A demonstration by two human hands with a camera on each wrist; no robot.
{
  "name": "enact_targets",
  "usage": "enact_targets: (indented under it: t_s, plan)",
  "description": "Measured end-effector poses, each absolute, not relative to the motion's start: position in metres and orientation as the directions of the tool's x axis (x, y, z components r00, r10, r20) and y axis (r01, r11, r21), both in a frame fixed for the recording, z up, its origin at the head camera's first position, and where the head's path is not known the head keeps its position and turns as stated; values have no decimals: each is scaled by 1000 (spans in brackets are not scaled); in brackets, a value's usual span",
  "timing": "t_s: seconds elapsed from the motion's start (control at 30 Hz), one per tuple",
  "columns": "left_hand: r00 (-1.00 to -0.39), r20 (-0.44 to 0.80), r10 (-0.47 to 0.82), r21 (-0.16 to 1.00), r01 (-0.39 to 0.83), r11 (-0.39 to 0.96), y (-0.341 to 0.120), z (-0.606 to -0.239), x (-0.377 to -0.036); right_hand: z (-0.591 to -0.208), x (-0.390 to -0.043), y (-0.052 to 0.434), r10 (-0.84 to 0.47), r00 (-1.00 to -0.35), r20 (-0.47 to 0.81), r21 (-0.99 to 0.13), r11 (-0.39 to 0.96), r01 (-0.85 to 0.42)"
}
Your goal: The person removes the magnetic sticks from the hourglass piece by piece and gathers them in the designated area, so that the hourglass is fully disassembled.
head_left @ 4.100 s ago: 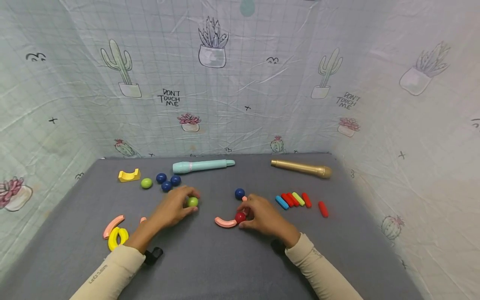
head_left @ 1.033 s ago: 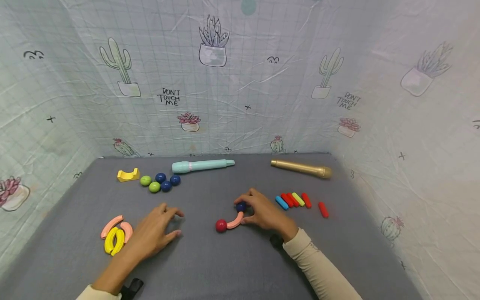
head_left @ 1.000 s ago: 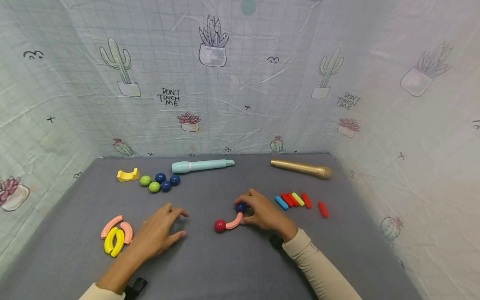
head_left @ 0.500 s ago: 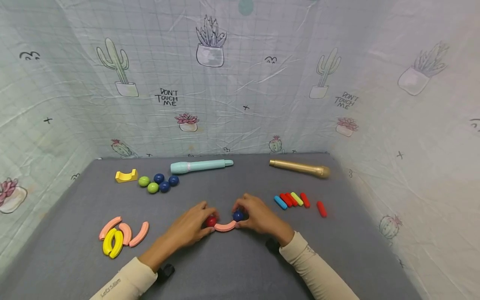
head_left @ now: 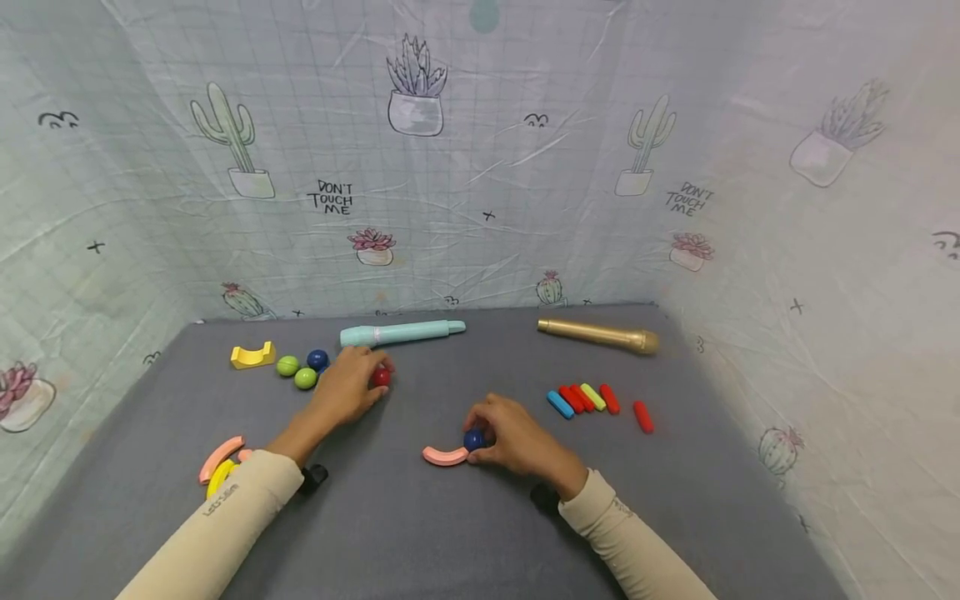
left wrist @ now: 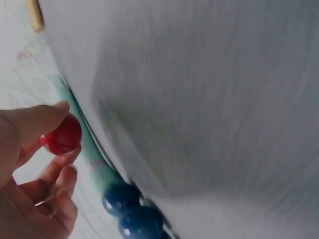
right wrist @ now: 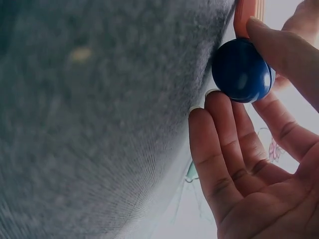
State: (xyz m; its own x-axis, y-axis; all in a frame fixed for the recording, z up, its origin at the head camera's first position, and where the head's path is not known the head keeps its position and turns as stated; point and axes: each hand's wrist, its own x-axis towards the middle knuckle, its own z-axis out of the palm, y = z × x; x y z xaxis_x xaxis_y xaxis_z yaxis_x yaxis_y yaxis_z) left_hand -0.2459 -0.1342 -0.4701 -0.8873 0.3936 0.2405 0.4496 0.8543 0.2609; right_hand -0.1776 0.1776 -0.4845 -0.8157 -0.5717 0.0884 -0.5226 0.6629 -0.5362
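Note:
My left hand (head_left: 343,390) pinches a red ball (head_left: 381,377) between thumb and fingers, just in front of the teal toy microphone (head_left: 405,332). In the left wrist view, blue balls (left wrist: 140,222) lie beyond the fingertips. Near the middle of the table my right hand (head_left: 519,437) grips a dark blue ball (head_left: 474,440) with thumb and fingers. A curved pink piece (head_left: 444,457) meets this ball on its left side; its other end is free. The right wrist view shows the thumb tip at the joint between the blue ball (right wrist: 241,70) and the pink piece (right wrist: 247,16).
Green balls (head_left: 305,378) and a yellow cradle-shaped block (head_left: 253,356) sit at the back left. Curved pink pieces (head_left: 221,460) and yellow pieces (head_left: 218,480) lie partly behind my left sleeve. Several coloured sticks (head_left: 582,397) and a gold microphone (head_left: 600,335) are on the right.
My left hand has taken the red ball off the pink piece's left end and carried it back and left. Earlier it set a green ball in the back-left group. The right hand barely moved since half a second ago.

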Motion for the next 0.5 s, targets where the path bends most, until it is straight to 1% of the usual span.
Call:
enact_targets:
  t_s: [0.17, 0.27, 0.4, 0.5]
  plan:
    - [-902, 218, 372, 215, 416, 883, -143, -470, -278, -484, -175, 177, -578, -812, 77, -538, 662, -522]
    - [-911, 196, 363, 202, 399, 894, -144, -471, -289, -483, -174, 176, -579, -812, 70, -543, 661, -518]
    - [-912, 210, 352, 191, 392, 900, -141, -469, -290, -482, -173, 176, -582, -810, 69, -545, 659, -519]
    - [-900, 234, 367, 190, 413, 891, -132, -463, -279, -483, -173, 177, -586, -808, 66, -554, 652, -518]
